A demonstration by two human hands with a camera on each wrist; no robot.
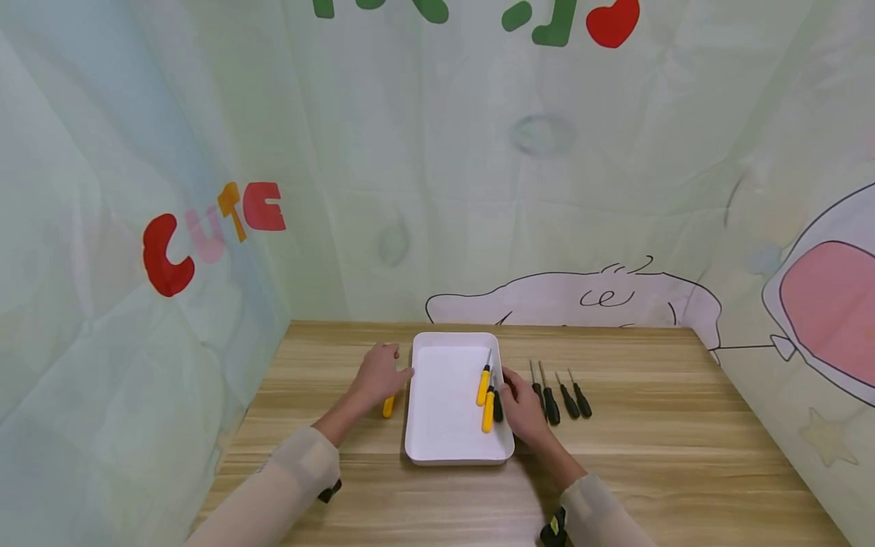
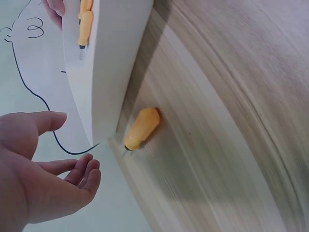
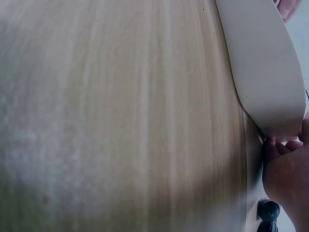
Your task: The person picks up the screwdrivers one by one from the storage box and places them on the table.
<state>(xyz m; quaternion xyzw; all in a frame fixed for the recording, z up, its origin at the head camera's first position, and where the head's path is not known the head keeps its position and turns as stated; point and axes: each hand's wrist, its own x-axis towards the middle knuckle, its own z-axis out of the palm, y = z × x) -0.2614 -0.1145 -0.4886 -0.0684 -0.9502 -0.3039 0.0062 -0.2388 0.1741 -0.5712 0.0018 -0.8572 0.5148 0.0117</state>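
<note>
Pale fabric sleeves point(image 1: 256, 494) nearest. Left hand point(image 1: 375, 377): grip spread, thumb apart from loosely bent fingers, near the yellow-handled screwdriver point(image 2: 143, 127) lying left of the white rectangular tray point(image 1: 440, 414). Right hand point(image 1: 525, 411): grip pinching the tray's right wall. Tray sits on the wood-grain surface point(image 1: 683, 456); two yellow-and-black-handled screwdrivers point(image 1: 488, 411) and one black-handled screwdriver point(image 1: 498, 409) inside, along its right side. Four slim black-handled screwdrivers point(image 1: 551, 409) lie right of the right hand.

On my left I see CUTE letters point(image 1: 208, 249), far off a red heart point(image 1: 613, 21), on my right a drawn balloon point(image 1: 835, 304).
</note>
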